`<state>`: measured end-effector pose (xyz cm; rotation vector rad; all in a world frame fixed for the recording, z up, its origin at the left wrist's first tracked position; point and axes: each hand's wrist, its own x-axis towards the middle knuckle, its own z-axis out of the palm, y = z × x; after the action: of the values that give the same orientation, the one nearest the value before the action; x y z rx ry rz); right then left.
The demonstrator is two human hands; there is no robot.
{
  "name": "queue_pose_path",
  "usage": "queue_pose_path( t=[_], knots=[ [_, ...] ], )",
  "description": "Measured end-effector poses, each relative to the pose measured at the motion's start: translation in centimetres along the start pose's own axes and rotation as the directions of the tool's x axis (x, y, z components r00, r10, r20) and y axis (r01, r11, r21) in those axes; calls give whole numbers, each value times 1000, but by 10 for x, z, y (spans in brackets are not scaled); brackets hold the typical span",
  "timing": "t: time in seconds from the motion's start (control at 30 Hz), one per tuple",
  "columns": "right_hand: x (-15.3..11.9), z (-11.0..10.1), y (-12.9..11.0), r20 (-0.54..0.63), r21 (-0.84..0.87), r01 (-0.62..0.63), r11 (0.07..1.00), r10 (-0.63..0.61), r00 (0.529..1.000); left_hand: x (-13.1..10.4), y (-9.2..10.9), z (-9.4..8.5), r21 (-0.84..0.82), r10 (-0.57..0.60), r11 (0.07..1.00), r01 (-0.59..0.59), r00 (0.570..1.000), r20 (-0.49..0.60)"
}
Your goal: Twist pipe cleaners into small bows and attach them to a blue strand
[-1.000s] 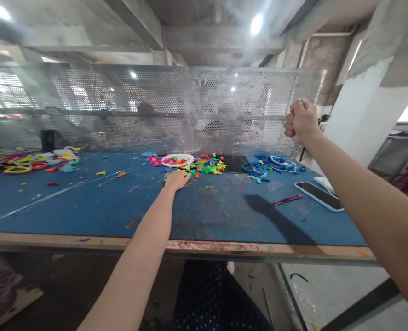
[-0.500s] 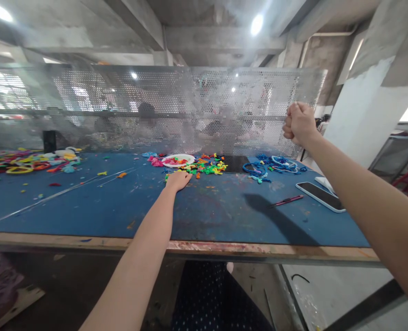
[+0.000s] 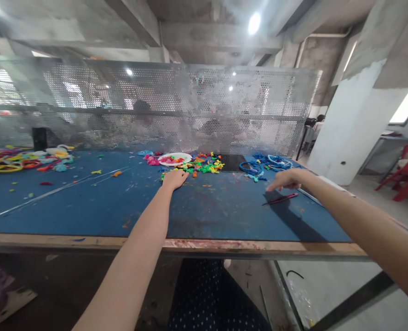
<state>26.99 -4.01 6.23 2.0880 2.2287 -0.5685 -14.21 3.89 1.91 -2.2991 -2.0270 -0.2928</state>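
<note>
My left hand (image 3: 175,178) rests palm-down on the blue tabletop, at the near edge of a pile of small coloured twisted pieces (image 3: 209,166). Its fingers look curled under, and whatever they may hold is hidden. Over the right part of the table is my right hand (image 3: 288,178), its fingers stretched forward and down with nothing visible in them. Just below it lies a slim pinkish-red tool (image 3: 283,199) with a thin pointed tip; I cannot tell its exact kind. The hand appears above the tool, its shadow falling across the table.
A white plate (image 3: 185,158) with pink and orange pieces stands behind my left hand. Blue looped pieces (image 3: 250,168) lie right of centre. A phone (image 3: 310,197) is partly behind my right forearm. A perforated metal screen (image 3: 162,105) closes the table's back. More coloured pieces (image 3: 34,161) lie left.
My right hand has come down from a raised fist before the screen to just above the pinkish-red tool, and its fingers have opened. My left hand stays by the pile.
</note>
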Motion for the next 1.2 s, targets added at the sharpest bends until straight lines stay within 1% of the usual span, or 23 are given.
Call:
queue_pose_path(
  t=[0.07,0.13,0.2,0.23,0.3,0.33,0.4,0.47,0.5,0.53,0.57,0.6,0.67,0.7,0.77,0.83,0.9,0.97,1.03,1.07,1.13,1.17,1.2],
  knots=[
    [6,16,-4,125,20,-45,999,42,991,0,0,0,-6,-2,1000,2,1000,0],
    [11,24,-9,199,95,-60,994,40,979,-1,-1,0,-17,-3,1000,3,1000,2],
    [14,24,-15,201,226,-23,974,-23,979,-1,0,0,-34,-8,999,8,1000,3],
    [14,23,-19,177,313,11,950,-69,982,-1,0,0,-46,-12,999,12,1000,2],
    [12,19,-29,74,516,112,849,-175,982,-1,1,0,-77,-20,997,20,1000,1],
    [11,18,-36,-11,619,182,764,-224,974,-1,2,0,-97,-23,995,23,1000,0],
    [10,16,-49,-233,779,348,522,-274,933,-3,2,-1,-145,-26,989,26,1000,-4],
    [12,18,-61,-453,834,502,230,-235,860,-7,0,-2,-205,-28,979,25,1000,-9],
    [15,19,-66,-535,826,557,91,-191,823,-8,0,-3,-239,-29,971,25,999,-14],
    [17,22,-69,-590,805,592,-34,-141,795,-10,-1,-4,-276,-30,961,23,999,-20],
    [20,25,-70,-621,782,607,-142,-95,778,-12,1,-5,-318,-29,948,18,999,-28],
    [23,29,-71,-633,760,606,-233,-56,772,-14,4,-6,-366,-24,931,7,999,-41],
    [28,37,-69,-618,733,572,-368,-9,786,-16,19,-9,-476,-3,879,-34,997,-78],
    [30,41,-69,-599,729,545,-414,-1,801,-16,32,-11,-537,13,841,-65,995,-101],
    [33,47,-70,-553,738,482,-472,-13,833,-16,68,-14,-662,52,737,-136,988,-144],
    [37,50,-76,-501,764,414,-495,-50,864,-17,113,-15,-772,115,611,-178,984,-135],
    [41,52,-84,-450,793,354,-496,-86,889,-21,155,-14,-855,243,489,-172,968,-56],
    [45,53,-87,-410,811,312,-494,-101,907,-27,186,-11,-903,388,414,-117,920,58],
    [48,53,-82,-392,810,299,-505,-87,916,-33,200,-7,-920,509,391,-34,841,185],
    [48,53,-77,-393,801,303,-516,-71,917,-36,201,-4,-922,554,387,10,797,241],
    [46,51,-60,-409,769,329,-549,-25,912,-39,194,-1,-923,612,374,91,723,320],
    [45,51,-51,-420,748,347,-565,2,908,-39,188,-1,-925,625,358,128,703,339],
    [43,50,-43,-430,728,365,-580,29,902,-38,181,-2,-929,628,333,160,698,345]
  ],
)
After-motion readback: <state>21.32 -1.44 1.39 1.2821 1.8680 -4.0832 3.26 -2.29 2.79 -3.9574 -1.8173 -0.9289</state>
